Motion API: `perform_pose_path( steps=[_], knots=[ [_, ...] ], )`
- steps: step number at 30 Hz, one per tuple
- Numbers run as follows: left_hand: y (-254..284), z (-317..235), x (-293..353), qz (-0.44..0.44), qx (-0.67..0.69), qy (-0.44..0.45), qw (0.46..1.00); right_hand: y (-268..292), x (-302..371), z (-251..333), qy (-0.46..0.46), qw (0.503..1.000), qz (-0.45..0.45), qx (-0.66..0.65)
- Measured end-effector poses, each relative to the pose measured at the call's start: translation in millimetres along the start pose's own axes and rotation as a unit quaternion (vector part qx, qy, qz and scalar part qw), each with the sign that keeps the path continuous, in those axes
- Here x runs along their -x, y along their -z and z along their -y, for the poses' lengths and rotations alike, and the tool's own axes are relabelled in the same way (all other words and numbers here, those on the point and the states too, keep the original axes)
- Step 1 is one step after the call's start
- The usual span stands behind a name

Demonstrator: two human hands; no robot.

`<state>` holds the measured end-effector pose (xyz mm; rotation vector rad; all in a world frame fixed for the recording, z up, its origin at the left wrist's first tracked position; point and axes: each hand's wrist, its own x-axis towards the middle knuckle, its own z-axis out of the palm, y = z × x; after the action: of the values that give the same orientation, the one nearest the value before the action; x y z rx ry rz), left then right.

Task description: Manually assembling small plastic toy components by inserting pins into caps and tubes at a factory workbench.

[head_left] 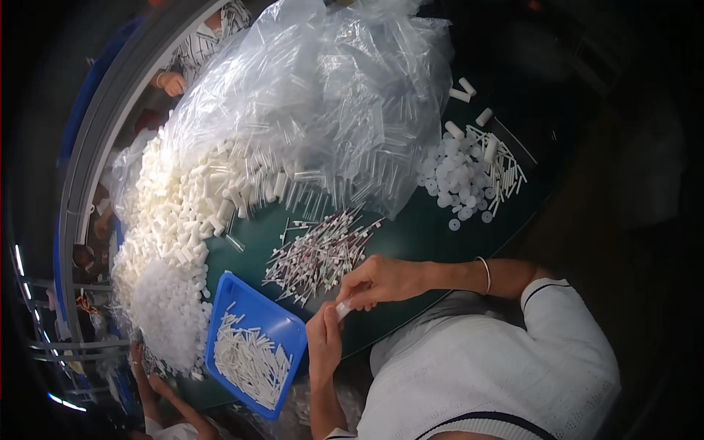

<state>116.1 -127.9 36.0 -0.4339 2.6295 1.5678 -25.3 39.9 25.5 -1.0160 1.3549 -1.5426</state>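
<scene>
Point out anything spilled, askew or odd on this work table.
Nothing looks damaged. The white caps lie in a loose heap spilling from under the clear bag. Thin sticks lie scattered on the green table, beside the blue tray.

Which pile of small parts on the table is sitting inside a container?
The pile of thin white sticks, lying in the blue tray by the left hand. The other heaps lie loose on the green table.

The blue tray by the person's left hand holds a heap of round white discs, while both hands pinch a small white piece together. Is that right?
Not quite. The head view shows the blue tray holding thin white sticks, not discs; the round white discs lie far off on the green table. The left hand and right hand do pinch a small white piece.
</scene>
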Motion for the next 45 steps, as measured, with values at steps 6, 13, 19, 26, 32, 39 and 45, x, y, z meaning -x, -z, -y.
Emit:
perform_pose_path(
  steps=[6,13,19,26,32,39,45],
  knots=[
    [-17.7,0.7,-1.3,-0.097,-0.112,-0.084,0.985,-0.6,-8.1,-8.6,-0.07,0.997,0.007,0.03],
    [-9.5,4.5,5.7,-0.115,0.022,-0.071,0.991,-19.2,-5.6,-22.1,-0.006,0.997,-0.071,-0.025],
    [-7.4,12.6,17.7,-0.132,-0.195,-0.183,0.955,-21.4,-7.6,-29.7,-0.013,0.998,-0.024,-0.06],
    [-12.6,25.2,13.4,-0.153,-0.138,-0.209,0.956,-18.0,-11.4,-22.4,0.017,0.999,-0.009,0.044],
    [-27.6,25.7,18.8,0.032,0.305,-0.009,0.952,-21.0,-16.7,-22.3,-0.041,0.997,-0.016,-0.069],
    [-50.7,16.7,8.9,-0.009,0.667,0.047,0.743,-24.2,-8.0,-7.4,0.126,0.975,-0.079,0.163],
    [-59.0,11.7,23.8,-0.003,0.663,0.066,0.746,-44.6,3.4,-23.8,0.243,0.9,-0.091,0.35]
  ],
)
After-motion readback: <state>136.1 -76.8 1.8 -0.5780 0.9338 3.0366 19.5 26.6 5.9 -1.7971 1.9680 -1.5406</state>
